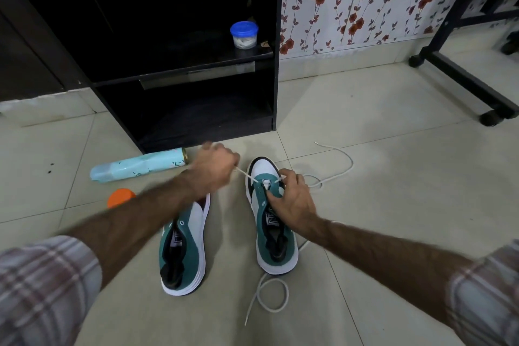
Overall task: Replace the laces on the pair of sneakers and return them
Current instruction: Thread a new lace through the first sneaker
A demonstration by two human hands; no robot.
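- Two teal-and-white sneakers on the tiled floor (393, 126), low in the middle of the frame, toes pointing up the frame toward the black shelf unit (276, 36).
- Right sneaker (276, 257) at centre right, being laced; left sneaker (185, 255) at centre left, partly under the left forearm, no lace visible in it.
- White lace (341, 174) threaded through the lowest eyelets near the toe of the right sneaker; one run leaving up and left to the left hand, the other trailing right in a loose curve across the floor.
- Second white lace (273, 293) lying slack in a loop below the heel of the right sneaker, bottom centre.
- Left hand (214, 170) curled closed, pinching the lace end, just up and left of the sneaker's toe; lace taut between fist and eyelet.
- Right hand (292, 199) resting on the tongue and eyelet row of the right sneaker, fingers bent round the upper, steadying it; whether it also pinches the lace cannot be told.
- Key relation: sneaker's long axis running bottom to top of the frame, next free eyelets lying below the threaded pair, toward the heel; left hand holds the lace tip above them, so the tip likely has to come back down and right.
- Right hand nearer those eyelets, left hand nearer the free end.
- Judged early in the task: one pair of eyelets filled, the other sneaker unlaced.
- Pale blue cylinder (137, 167) and orange lid (120, 197) on the floor at left; blue-lidded jar (243, 34) on the shelf.
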